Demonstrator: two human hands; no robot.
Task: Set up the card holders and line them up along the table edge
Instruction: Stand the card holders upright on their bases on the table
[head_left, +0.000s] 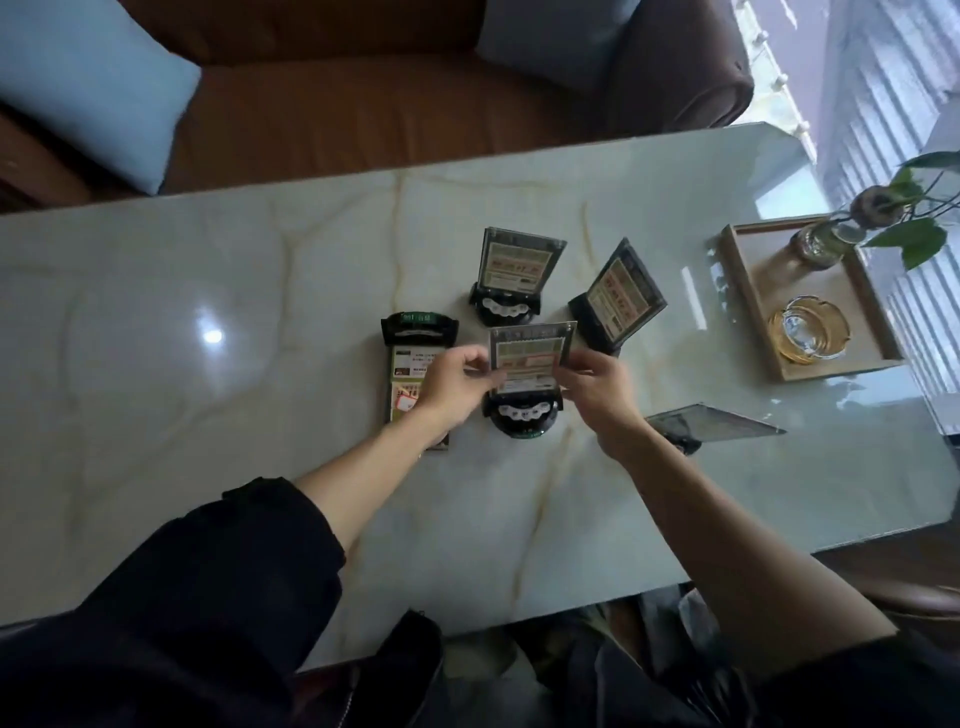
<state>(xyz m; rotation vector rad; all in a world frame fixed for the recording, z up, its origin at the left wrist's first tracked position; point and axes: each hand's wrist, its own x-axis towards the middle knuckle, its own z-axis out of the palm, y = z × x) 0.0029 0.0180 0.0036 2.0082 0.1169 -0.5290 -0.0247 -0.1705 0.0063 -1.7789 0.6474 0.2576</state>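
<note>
Fingertips of both hands pinch the side edges of a clear acrylic card holder with a printed card and a black rounded base (530, 369): the left hand (457, 387) closes on its left edge, the right hand (597, 384) on its right. A two-sided grip like this looks meant to keep the panel square while its base is settled on the pale veined marble table (208, 270). This holder stands near the table's middle, upright, its printed face turned toward the person and its long axis vertical.

Just behind it stands a second upright holder of the same kind (514, 275), also facing the person. To the right, a third (618, 296) stands turned at an angle, its face toward the lower left. Left of the held one, a fourth holder (413, 364) lies flat, base away from the person, long axis running front to back. A fifth (717, 423) lies flat behind the right forearm. So I judge the set-up about half done and the lining-up not yet begun.

Well to the right sits a shallow wooden tray (748, 306) with an amber glass ashtray (808, 330) and a small glass vase holding a green plant (826, 241).
</note>
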